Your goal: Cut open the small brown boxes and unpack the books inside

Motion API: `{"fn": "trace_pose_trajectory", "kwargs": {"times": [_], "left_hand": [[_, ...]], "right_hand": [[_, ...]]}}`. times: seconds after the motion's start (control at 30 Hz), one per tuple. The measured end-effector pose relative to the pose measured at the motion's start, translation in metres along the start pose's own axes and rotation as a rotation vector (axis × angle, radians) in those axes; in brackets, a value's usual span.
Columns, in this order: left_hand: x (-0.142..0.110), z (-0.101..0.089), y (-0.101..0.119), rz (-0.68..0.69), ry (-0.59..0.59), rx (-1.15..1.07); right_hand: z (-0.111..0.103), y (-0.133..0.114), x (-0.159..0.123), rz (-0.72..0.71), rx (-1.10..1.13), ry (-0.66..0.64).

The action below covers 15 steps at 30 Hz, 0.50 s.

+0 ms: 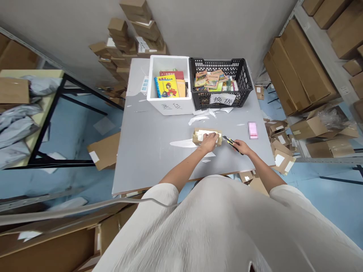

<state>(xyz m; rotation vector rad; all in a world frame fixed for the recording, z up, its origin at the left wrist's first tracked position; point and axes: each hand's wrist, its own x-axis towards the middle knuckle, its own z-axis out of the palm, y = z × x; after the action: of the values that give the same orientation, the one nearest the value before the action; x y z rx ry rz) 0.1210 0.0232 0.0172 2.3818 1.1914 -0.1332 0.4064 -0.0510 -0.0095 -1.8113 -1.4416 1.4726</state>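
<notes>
A small taped cardboard box (195, 136) with a white label lies on the grey table (147, 151). From above, my left hand (209, 142) presses on it with fingers bent, holding it against the tabletop. My right hand (242, 147) is closed around a black and yellow-green utility knife (233, 144). The knife's tip points left, at the box's right end; whether it touches the cardboard I cannot tell. Scraps of white paper (183, 143) lie beside and under the box.
Behind the box stand a white foam bin (170, 106) of books and a black plastic crate (202, 99) of small packs and booklets. A phone (252, 130) lies at the right. Stacked cartons (121, 45) rise behind the table; a rack with grey parcels (17, 128) is left, shelves of boxes (309, 68) right.
</notes>
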Motion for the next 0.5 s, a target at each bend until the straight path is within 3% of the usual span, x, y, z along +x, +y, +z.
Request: {"fn": "trace_pose_trajectory", "kwargs": {"times": [0.23,0.37,0.5], "left_hand": [[0.004,-0.007,-0.011,-0.091,0.196,-0.089],[0.01,-0.004,-0.016,-0.138,0.197,-0.102],[0.015,0.003,-0.023,-0.102,0.177,-0.084]], "right_hand": [[-0.001,-0.004,-0.005,-0.002,-0.033,0.101],[0.004,-0.01,-0.008,-0.107,-0.203,0.123],[0.007,-0.016,-0.008,-0.262,-0.474,0.129]]}}
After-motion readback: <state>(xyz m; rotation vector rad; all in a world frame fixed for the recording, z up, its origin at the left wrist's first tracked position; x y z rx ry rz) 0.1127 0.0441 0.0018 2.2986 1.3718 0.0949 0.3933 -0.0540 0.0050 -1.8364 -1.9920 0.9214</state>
